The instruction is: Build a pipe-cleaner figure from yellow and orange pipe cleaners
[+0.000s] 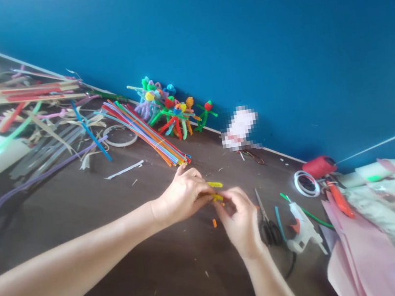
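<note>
You're pinching a yellow pipe-cleaner bit (218,197) between both hands

Your right hand (240,220) is gripping that bit at the fingertips, just above the dark table (84,234). Your left hand (182,197) is curling in beside it with the index finger lifting; you're bringing its fingers up against a second yellow bit (214,184), though I can't tell whether they're holding it. Both bits are sitting at the center, between your hands. An orange bit (214,223) is lying at 6 o'clock, just below them. Scissors (268,224) and a glue gun (302,226) are resting at 4 o'clock, a tape ring (306,183) at 3. A bundle of pipe cleaners (147,133) is lying at 11, and pipe-cleaner figures (173,114) are standing at 12 against the blue wall (276,32).
</note>
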`<control>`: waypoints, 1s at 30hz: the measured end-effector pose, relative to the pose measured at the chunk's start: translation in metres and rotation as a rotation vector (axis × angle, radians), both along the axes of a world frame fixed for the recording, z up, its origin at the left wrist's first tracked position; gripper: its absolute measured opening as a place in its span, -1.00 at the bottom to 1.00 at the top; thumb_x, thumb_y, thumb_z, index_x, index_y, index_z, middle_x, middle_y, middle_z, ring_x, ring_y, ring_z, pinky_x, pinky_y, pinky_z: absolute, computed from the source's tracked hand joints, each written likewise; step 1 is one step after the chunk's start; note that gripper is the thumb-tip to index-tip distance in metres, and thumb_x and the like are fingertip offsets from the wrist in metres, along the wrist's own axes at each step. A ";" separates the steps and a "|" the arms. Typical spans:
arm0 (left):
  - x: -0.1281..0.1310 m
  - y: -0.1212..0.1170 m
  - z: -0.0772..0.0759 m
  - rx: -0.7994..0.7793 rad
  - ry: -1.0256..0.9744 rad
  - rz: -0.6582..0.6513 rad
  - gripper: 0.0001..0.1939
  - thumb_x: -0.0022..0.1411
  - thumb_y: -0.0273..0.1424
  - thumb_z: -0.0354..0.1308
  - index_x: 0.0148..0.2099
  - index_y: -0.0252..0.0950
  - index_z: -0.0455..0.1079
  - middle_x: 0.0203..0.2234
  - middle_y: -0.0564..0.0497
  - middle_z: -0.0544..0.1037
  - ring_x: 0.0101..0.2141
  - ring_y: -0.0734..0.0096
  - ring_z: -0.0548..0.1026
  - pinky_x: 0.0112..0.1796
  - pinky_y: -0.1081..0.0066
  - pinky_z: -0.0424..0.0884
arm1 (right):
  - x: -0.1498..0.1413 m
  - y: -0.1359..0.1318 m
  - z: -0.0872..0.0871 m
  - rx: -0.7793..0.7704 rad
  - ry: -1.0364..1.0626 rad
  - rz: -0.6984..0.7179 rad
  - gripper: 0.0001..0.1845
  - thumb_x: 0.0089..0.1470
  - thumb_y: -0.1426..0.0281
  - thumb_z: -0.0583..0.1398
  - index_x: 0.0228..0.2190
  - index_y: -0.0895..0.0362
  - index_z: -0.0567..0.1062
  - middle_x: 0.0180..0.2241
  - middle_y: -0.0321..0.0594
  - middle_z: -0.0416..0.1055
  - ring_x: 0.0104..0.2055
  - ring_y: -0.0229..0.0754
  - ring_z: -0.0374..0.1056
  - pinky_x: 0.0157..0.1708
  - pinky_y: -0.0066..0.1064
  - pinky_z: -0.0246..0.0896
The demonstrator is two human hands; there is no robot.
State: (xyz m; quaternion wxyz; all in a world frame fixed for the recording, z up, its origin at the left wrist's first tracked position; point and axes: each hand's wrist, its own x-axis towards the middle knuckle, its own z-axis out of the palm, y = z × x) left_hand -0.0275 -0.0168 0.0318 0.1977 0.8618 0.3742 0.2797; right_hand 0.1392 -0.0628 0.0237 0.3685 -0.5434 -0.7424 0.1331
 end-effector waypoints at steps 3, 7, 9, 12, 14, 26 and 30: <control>0.000 -0.002 -0.001 0.150 0.043 -0.006 -0.81 0.18 -0.32 0.00 -0.31 -0.19 0.44 -0.54 0.08 0.49 -0.30 0.38 0.31 -0.02 0.07 -0.08 | -0.001 0.000 -0.001 -0.038 0.044 -0.029 -0.91 0.01 0.41 0.12 -0.42 0.16 0.42 -0.51 -0.27 0.28 -0.51 -0.29 0.20 -0.49 -0.47 0.13; 0.001 -0.003 -0.006 0.329 0.069 0.006 -0.77 0.22 -0.35 -0.07 -0.33 -0.19 0.42 -0.56 0.09 0.46 -0.27 0.38 0.28 0.03 0.04 -0.19 | -0.003 0.001 -0.001 -0.139 0.149 -0.073 -0.89 -0.02 0.38 0.14 -0.48 0.17 0.42 -0.56 -0.31 0.26 -0.54 -0.31 0.16 -0.53 -0.49 0.08; 0.001 -0.003 -0.007 0.404 0.082 0.010 -0.75 0.24 -0.37 -0.10 -0.35 -0.19 0.41 -0.60 0.09 0.44 -0.25 0.38 0.28 0.05 0.01 -0.26 | -0.003 0.001 -0.001 -0.238 0.238 -0.094 -0.87 -0.05 0.35 0.16 -0.51 0.18 0.41 -0.60 -0.34 0.24 -0.57 -0.33 0.13 -0.56 -0.50 0.05; 0.001 -0.004 -0.007 0.495 0.101 0.001 -0.73 0.25 -0.41 -0.12 -0.38 -0.21 0.39 -0.62 0.11 0.42 -0.22 0.40 0.28 0.07 -0.01 -0.32 | -0.003 0.002 -0.003 -0.401 0.434 -0.085 -0.82 -0.07 0.33 0.17 -0.58 0.18 0.36 -0.67 -0.39 0.19 -0.62 -0.37 0.07 -0.63 -0.54 -0.03; 0.001 -0.005 -0.008 0.540 0.108 -0.011 -0.73 0.25 -0.44 -0.13 -0.40 -0.22 0.38 -0.62 0.11 0.41 -0.20 0.40 0.28 0.07 -0.01 -0.34 | -0.003 0.003 -0.004 -0.491 0.601 -0.060 -0.77 -0.09 0.32 0.19 -0.64 0.17 0.30 -0.71 -0.45 0.10 -0.66 -0.41 -0.01 -0.67 -0.56 -0.11; 0.003 -0.003 -0.010 0.364 0.091 -0.030 -0.81 0.19 -0.35 -0.03 -0.37 -0.23 0.39 -0.52 0.06 0.49 -0.23 0.34 0.30 0.04 -0.07 -0.23 | 0.000 0.007 -0.016 -0.664 0.827 -0.060 -0.77 -0.15 0.29 0.23 -0.60 0.17 0.32 -0.77 -0.52 0.00 -0.75 -0.48 -0.14 -0.76 -0.59 -0.28; 0.002 -0.002 -0.009 0.297 0.077 -0.029 -0.82 0.18 -0.40 -0.03 -0.35 -0.22 0.40 -0.52 0.07 0.49 -0.24 0.34 0.30 0.03 -0.10 -0.24 | 0.004 0.009 -0.018 -0.672 0.818 -0.042 -0.79 -0.12 0.28 0.21 -0.54 0.18 0.37 -0.75 -0.51 0.02 -0.75 -0.47 -0.11 -0.76 -0.58 -0.22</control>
